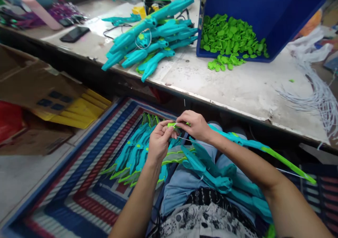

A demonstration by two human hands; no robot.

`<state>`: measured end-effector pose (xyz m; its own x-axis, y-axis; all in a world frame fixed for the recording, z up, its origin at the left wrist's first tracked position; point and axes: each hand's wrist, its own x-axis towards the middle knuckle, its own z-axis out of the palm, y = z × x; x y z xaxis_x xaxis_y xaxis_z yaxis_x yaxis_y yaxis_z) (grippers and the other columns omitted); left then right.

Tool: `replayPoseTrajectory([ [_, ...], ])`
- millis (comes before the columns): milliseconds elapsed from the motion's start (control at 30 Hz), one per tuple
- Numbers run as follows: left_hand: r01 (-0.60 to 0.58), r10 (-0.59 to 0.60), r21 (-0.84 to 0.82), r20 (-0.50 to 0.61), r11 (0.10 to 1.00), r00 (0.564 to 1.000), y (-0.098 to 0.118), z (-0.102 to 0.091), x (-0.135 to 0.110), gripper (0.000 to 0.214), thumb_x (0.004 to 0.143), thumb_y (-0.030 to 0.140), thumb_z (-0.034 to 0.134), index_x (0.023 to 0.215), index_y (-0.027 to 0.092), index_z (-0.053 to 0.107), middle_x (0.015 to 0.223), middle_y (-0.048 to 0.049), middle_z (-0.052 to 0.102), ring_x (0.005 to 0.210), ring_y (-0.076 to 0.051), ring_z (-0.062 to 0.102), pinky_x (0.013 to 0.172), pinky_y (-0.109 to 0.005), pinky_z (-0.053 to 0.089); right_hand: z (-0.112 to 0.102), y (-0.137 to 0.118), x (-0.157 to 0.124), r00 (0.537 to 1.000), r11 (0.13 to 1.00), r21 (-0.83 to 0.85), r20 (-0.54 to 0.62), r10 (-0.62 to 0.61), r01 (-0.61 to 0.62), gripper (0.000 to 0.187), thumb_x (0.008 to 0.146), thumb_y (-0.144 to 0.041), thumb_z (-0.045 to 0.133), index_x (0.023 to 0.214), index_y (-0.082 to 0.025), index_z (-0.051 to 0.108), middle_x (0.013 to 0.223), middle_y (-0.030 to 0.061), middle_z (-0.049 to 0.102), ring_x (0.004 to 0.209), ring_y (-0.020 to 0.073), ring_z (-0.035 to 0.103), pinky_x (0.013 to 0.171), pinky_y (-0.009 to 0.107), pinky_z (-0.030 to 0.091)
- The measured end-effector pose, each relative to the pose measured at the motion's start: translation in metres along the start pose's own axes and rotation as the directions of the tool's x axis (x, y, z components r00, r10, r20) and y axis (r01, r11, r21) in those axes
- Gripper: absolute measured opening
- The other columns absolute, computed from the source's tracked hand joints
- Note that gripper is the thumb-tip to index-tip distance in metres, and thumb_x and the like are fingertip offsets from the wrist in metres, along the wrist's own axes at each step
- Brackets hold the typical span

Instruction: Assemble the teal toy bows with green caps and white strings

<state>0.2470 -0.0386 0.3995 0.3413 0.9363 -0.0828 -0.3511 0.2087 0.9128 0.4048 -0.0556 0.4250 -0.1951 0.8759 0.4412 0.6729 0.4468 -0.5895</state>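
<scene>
My left hand (160, 139) pinches a small bright green plastic piece (171, 125) above my lap. Close against it, my right hand (194, 124) has its fingers closed on a thin white cord (183, 138) that passes by the green piece. Both sets of fingertips nearly meet, and partly hide the piece. Across my lap lie turquoise plastic parts (206, 173), partly under my right forearm. A turquoise and green strip (283, 158) sticks out to the right. Lower left, several turquoise parts with green edges (137, 151) lie in a row on a striped mat.
On the worktable (182, 69) lies a pile of turquoise parts (155, 37). A tilted blue bin (271, 9) holds green pieces (229, 35), some spilled in front. White cords (319, 93) hang over the right edge. A phone (74, 34) lies left; cardboard boxes (31, 136) stand below.
</scene>
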Motion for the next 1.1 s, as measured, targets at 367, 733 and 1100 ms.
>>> replayPoseTrajectory([
  [367, -0.162, 0.232, 0.462, -0.100, 0.872, 0.967, -0.014, -0.002, -0.018, 0.017, 0.075, 0.028, 0.070, 0.087, 0.020, 0.062, 0.103, -0.0062, 0.065, 0.099, -0.019, 0.061, 0.079, -0.027, 0.050, -0.007, 0.001, 0.008, 0.911, 0.964, 0.083, -0.317, 0.265, -0.252, 0.017, 0.079, -0.015, 0.055, 0.063, -0.020, 0.058, 0.066, -0.0010, 0.058, 0.067, 0.0133, 0.053, 0.065, 0.027, 0.044],
  [733, 0.152, -0.139, 0.092, -0.135, 0.984, 0.981, 0.014, -0.012, -0.015, 0.020, 0.066, 0.034, 0.073, 0.074, 0.015, 0.071, 0.086, -0.0073, 0.070, 0.083, -0.019, 0.062, 0.077, -0.030, 0.048, 0.038, -0.047, -0.041, 0.974, 0.989, 0.138, -0.226, -0.025, 0.057, 0.012, 0.086, -0.017, 0.056, 0.080, -0.022, 0.065, 0.079, 0.0043, 0.062, 0.082, 0.0186, 0.058, 0.076, 0.036, 0.050],
  [1100, -0.013, 0.040, 0.137, -0.198, 0.991, 0.979, 0.026, -0.015, -0.018, 0.023, 0.066, 0.035, 0.076, 0.074, 0.016, 0.068, 0.055, 0.0005, 0.059, 0.046, -0.009, 0.049, 0.040, -0.019, 0.035, 0.059, -0.042, -0.015, 0.905, 0.915, 0.356, -0.300, 0.302, -0.187, 0.010, 0.085, -0.020, 0.059, 0.075, -0.020, 0.063, 0.078, 0.0011, 0.059, 0.072, 0.0131, 0.057, 0.064, 0.026, 0.048],
])
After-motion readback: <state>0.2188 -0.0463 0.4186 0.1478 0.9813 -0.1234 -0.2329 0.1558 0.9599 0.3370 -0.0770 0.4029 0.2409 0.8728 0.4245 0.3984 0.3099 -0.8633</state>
